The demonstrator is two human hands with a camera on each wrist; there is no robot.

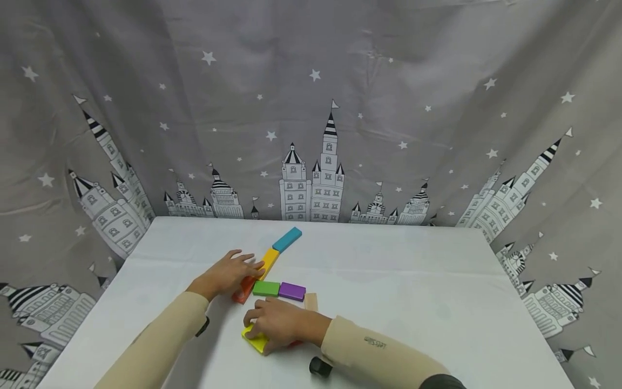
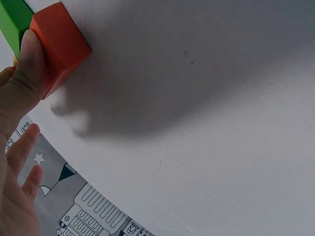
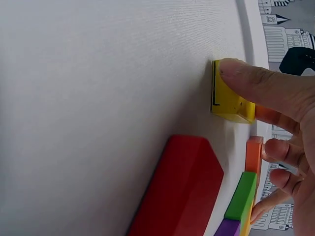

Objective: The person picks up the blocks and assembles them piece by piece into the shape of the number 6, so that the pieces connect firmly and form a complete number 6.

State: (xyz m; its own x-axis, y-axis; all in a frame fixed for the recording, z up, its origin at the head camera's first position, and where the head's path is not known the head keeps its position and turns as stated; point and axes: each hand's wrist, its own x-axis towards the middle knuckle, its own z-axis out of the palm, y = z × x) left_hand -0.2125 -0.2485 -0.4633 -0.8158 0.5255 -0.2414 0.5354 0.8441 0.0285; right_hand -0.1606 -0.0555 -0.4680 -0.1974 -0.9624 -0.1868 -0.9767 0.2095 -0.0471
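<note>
My left hand [image 1: 227, 276] pinches an orange block [image 1: 243, 293], its thumb along one side in the left wrist view. That block lies at the lower end of a slanting line, with an amber block [image 1: 269, 261] and a blue block [image 1: 288, 239] beyond it. A green block [image 1: 266, 289] and a purple block [image 1: 292, 292] run off to the right, end to end. Nearer me, my right hand [image 1: 279, 324] grips a yellow block [image 1: 255, 341] between thumb and fingers. Beside it lies a red block [image 3: 179, 189], mostly hidden under that hand in the head view.
A pale wooden block [image 1: 311, 301] stands out past the purple one, partly covered by my right wrist. Everything lies on a white table [image 1: 413, 292]. Behind it hangs a grey curtain [image 1: 437, 70] printed with castles and stars. A black wrist device [image 1: 320, 367] sits under my right sleeve.
</note>
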